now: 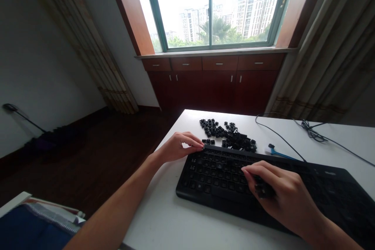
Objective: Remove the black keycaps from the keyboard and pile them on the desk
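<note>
The grip of the left hand (177, 146) is pinched together at the fingertips, by the far left corner of the black keyboard (211, 199); whether it has hold of anything is too small to tell; the right hand (285, 187), over the keyboard's middle, has thumb and forefinger tips together, its other fingers curled round some black keycaps (263, 190). The keyboard lies on the white tabletop (175, 220); beyond it sit a loose heap of black keys (238, 139), a blue brush (279, 153) and a cable (316, 134).
</note>
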Available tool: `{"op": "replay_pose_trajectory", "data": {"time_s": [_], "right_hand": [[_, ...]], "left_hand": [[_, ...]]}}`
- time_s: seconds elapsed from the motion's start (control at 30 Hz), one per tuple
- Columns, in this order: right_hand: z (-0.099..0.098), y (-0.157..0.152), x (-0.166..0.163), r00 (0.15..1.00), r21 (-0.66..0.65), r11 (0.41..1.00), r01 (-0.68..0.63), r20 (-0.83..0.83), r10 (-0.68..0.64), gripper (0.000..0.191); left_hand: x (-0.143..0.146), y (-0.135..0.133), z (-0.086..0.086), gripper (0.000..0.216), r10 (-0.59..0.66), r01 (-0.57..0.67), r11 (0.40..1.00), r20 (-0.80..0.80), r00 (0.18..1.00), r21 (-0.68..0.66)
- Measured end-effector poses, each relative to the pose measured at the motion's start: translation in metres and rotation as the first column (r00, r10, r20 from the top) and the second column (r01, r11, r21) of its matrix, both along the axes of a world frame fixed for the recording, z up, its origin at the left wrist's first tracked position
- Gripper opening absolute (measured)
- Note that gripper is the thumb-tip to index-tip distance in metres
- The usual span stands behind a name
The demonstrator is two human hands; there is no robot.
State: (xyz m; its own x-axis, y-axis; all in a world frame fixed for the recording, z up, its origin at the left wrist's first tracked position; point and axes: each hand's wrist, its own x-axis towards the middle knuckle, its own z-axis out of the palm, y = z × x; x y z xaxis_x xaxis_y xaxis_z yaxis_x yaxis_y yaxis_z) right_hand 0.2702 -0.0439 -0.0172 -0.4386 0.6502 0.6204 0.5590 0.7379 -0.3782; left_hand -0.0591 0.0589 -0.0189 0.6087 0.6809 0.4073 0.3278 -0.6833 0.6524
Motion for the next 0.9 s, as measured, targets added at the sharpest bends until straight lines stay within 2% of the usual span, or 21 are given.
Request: {"op": "replay_pose_trajectory", "data": {"time_s": [0.23, 0.9], "right_hand": [[0.0000, 0.0001, 0.0009, 1.000, -0.008, 1.000, -0.006, 0.010, 0.006, 0.017], [0.0052, -0.0020, -0.0018, 1.000, -0.011, 1.000, 0.009, 0.008, -0.009, 0.015]], "left_hand": [[0.0029, -0.0019, -0.0035, 0.013, 0.051, -0.051, 0.998, 0.017, 0.999, -0.035], [0.0001, -0.0003, -0.0006, 0.014, -0.006, 0.006, 1.000, 0.002, 1.000, 0.010]]}}
